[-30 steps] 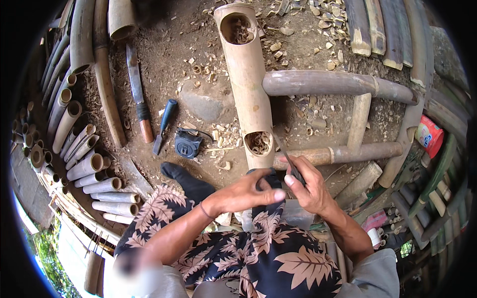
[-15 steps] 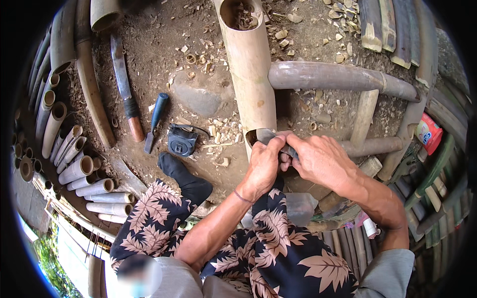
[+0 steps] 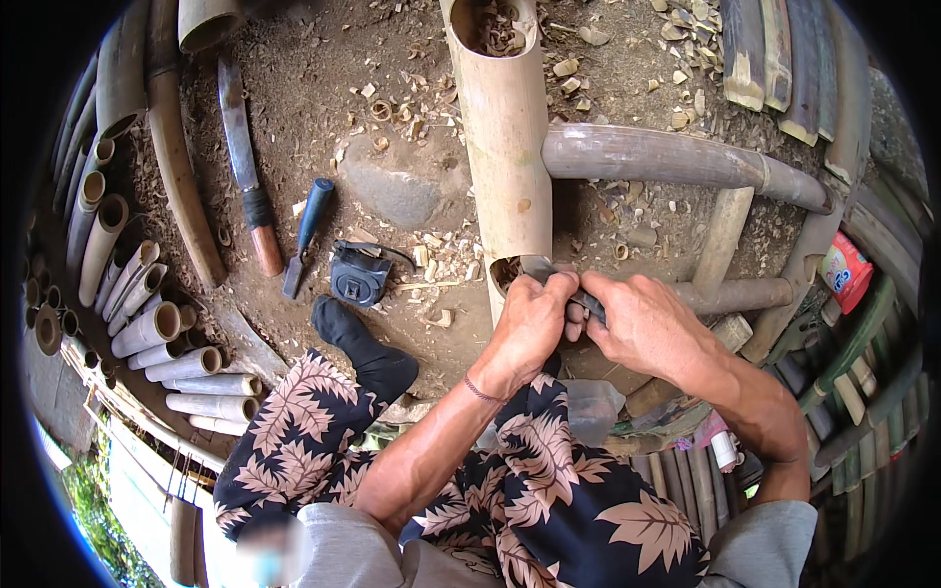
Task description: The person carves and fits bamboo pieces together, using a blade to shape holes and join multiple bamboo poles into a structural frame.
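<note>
- Bare dirt ground (image 3: 412,108), littered with wood chips, carries the work.
- Thick bamboo tube (image 3: 505,147) lies ahead, near end at both hands.
- Right hand (image 3: 647,328) grips a knife (image 3: 549,272); left hand (image 3: 529,328) pinches its blade.
- Machete (image 3: 245,176), chisel (image 3: 306,235) lie left.

Both hands (image 3: 588,323) clenched, thumbs nearly touching.

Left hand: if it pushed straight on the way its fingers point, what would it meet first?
Probably the near open end of the bamboo tube: the left hand already presses the blade against that rim.
</note>
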The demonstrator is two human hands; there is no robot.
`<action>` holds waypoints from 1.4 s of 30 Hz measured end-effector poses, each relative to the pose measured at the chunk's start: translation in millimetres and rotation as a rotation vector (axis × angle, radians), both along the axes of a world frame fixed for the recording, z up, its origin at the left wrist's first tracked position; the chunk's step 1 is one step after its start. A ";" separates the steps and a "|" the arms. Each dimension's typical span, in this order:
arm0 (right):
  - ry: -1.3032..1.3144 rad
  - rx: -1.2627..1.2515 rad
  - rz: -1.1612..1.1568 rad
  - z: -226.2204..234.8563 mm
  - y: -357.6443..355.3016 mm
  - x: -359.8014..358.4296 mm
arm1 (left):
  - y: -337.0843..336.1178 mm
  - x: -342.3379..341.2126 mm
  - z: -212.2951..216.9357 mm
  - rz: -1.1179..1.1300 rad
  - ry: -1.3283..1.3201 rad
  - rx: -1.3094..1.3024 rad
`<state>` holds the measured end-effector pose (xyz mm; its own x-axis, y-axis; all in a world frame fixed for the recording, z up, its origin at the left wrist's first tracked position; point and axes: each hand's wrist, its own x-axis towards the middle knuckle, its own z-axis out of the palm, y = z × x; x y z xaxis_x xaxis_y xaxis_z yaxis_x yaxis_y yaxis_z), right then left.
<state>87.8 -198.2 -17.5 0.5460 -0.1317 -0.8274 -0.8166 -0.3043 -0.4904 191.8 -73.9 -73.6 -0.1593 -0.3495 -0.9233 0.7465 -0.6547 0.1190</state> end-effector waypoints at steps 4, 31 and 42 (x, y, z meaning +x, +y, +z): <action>-0.052 -0.047 0.191 -1.5 -7.1 19.2 | 3.6 5.6 6.4 0.332 0.137 0.000; -0.080 -0.122 0.260 6.8 -7.4 36.9 | 13.3 3.1 9.4 0.495 0.088 -0.012; 0.004 -0.065 0.139 7.1 -2.8 21.3 | 1.8 11.2 9.2 0.186 0.079 -0.008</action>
<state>109.1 -201.0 -10.5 0.5590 -0.1081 -0.8221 -0.7664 -0.4458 -0.4625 203.0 -72.1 -64.4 -0.1635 -0.3870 -0.9075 0.8618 -0.5037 0.0596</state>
